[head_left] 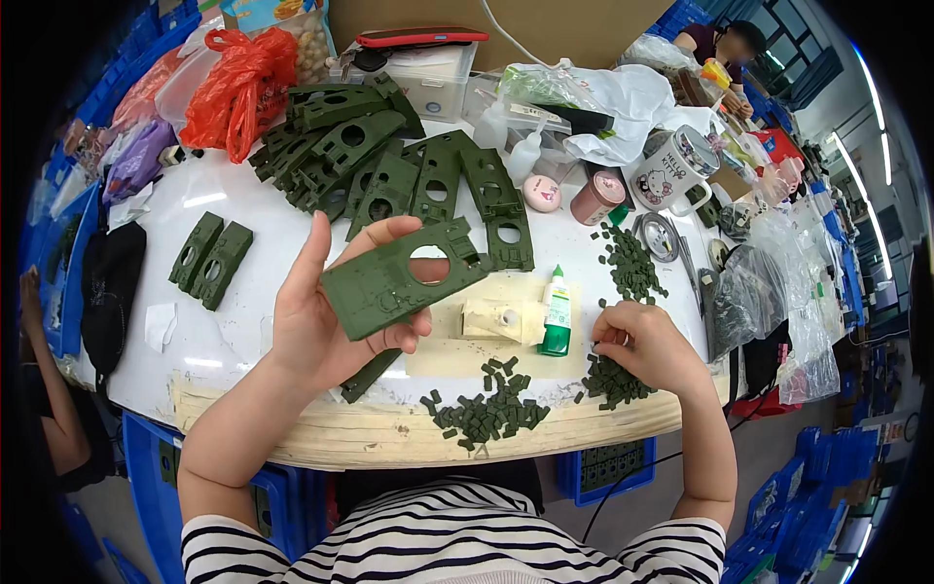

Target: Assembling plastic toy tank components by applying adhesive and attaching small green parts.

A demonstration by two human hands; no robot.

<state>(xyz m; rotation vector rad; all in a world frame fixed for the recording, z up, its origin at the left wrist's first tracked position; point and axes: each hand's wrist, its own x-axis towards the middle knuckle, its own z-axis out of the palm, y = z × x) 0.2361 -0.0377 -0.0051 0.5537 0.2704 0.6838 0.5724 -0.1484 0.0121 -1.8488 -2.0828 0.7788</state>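
Left hand (326, 321) raised over the table's (253, 219) front edge, gripping a green plastic plate (399, 282); right hand (647, 346) down among small green pieces (613, 382) near the front right corner.

Left forearm rising from the lower edge, palm up, fingers spread narrow under the plate, thumb along its near side. Plate flat, dark green, long, with a round hole towards its far end, tilted above the table. Right hand palm down, fingers curled, tips pinched on the pieces; exact grip hard to tell. Glue bottle (556, 313) with green base just left of the right hand. Stack of like green plates (389, 161) towards the back edge. Clear box (428, 73) at the back, contents unclear. Mug (671, 170) at the back right.
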